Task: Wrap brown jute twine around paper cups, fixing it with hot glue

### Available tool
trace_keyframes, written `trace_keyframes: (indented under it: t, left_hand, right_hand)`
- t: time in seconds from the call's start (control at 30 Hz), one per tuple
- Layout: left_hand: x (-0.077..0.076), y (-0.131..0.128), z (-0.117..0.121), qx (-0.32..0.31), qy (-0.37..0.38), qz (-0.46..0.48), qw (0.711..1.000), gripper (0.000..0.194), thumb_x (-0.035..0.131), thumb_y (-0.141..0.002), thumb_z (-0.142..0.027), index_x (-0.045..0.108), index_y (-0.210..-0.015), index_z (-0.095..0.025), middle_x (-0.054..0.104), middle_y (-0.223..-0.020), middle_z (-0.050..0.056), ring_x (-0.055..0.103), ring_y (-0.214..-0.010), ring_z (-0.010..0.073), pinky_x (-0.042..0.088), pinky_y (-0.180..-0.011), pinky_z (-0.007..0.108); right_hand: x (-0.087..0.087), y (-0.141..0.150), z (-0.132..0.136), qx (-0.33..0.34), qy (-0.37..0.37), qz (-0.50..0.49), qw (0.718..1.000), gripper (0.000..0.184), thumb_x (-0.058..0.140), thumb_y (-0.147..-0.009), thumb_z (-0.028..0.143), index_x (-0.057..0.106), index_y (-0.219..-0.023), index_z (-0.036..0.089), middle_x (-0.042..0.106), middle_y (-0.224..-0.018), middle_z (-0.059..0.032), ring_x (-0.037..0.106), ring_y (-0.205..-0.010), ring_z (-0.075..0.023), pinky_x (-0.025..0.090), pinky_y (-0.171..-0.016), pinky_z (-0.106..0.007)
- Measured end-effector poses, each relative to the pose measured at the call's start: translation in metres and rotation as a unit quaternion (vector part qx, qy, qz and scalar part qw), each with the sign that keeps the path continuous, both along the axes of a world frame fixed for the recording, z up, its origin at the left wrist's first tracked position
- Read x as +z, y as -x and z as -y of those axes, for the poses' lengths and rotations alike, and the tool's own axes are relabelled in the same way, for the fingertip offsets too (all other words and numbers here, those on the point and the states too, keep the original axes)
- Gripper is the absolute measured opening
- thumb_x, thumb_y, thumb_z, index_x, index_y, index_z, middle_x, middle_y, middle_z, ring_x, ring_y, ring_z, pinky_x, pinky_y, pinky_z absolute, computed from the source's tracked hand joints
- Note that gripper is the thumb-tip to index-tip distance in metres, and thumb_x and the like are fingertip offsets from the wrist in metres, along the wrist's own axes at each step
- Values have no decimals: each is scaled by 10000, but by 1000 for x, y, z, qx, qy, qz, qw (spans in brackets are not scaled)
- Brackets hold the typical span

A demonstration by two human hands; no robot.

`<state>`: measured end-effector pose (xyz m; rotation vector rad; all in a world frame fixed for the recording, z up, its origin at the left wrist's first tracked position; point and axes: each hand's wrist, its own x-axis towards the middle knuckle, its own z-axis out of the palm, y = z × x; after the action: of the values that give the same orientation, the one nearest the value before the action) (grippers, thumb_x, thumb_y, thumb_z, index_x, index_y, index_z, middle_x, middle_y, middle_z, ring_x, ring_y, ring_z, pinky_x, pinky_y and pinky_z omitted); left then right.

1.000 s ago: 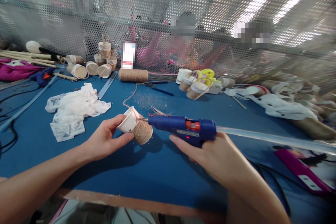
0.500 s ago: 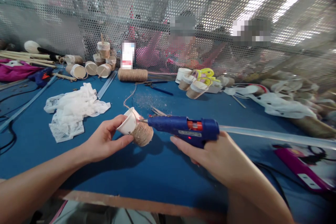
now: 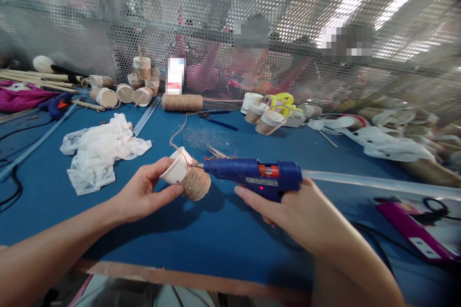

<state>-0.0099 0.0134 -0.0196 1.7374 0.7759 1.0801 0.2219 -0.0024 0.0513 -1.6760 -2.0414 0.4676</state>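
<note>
My left hand (image 3: 147,189) grips a white paper cup (image 3: 175,171) by its rim, thumb on the near side. Brown twine (image 3: 196,183) is wound round the cup's lower part, and the cup lies tilted with its mouth to the upper left. A strand runs from it back to a twine spool (image 3: 182,102). My right hand (image 3: 288,211) is closed round the handle of a blue hot glue gun (image 3: 252,175), whose nozzle touches or nearly touches the cup at the edge of the winding. A clear glue stick (image 3: 360,182) sticks out of the gun's back.
Crumpled white lace (image 3: 104,151) lies at left. Twine-wrapped cups (image 3: 142,67) are stacked at the back, near a phone (image 3: 175,76) against the perforated metal screen (image 3: 144,24). Scissors (image 3: 218,152) lie behind the gun. At right are white ribbon (image 3: 389,141) and a purple power strip (image 3: 410,230).
Almost nothing differs. The glue gun and my right hand have shifted very slightly to the right; the cup and my left hand stay in place.
</note>
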Motion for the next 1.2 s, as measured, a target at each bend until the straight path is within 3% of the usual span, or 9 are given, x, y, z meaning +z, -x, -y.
trace_keyframes:
  t: [0.23,0.4,0.6,0.77,0.93,1.2]
  left_hand:
    - [2,0,0,4,2,-4,1000,113,561,-776,-163,590,-881,-134,600,-918,55,554,-879,166,415,-813,258]
    - [1,0,0,6,3,2,1000,150,563,-777,-164,583,-923,-136,595,-937,56,548,-894,164,410,-814,252]
    - [1,0,0,-7,-1,0,1000,126,558,-783,-159,584,-904,-138,594,-946,55,545,-894,155,405,-821,244]
    - [1,1,1,0,-3,4,1000,124,557,-782,-161,586,-901,-141,602,-961,57,548,-897,160,413,-817,246]
    - [2,0,1,3,-3,-4,1000,146,557,-786,-181,590,-923,-142,605,-956,64,557,-879,168,429,-808,263]
    - [2,0,1,9,-19,-15,1000,197,556,-795,-229,600,-963,-136,611,-964,79,559,-882,181,436,-820,275]
  right_hand:
    - [5,2,1,21,45,6,999,412,538,-719,424,381,-381,249,433,-288,55,399,-285,-106,342,-332,-240]
    - [4,1,1,18,33,-6,999,395,541,-721,415,389,-398,246,434,-301,57,402,-296,-102,344,-340,-233]
    - [8,2,2,33,60,-3,998,254,543,-722,387,498,-515,248,442,-310,70,418,-304,-110,354,-349,-232]
    - [9,3,2,-7,59,-9,998,345,556,-715,400,414,-450,233,439,-318,66,406,-317,-95,337,-341,-221]
    - [8,2,3,-5,67,-15,998,376,572,-700,424,400,-427,229,444,-334,56,404,-329,-96,360,-361,-225]
    - [11,5,4,-2,63,-43,997,281,555,-715,398,480,-495,240,431,-323,63,391,-309,-104,333,-331,-237]
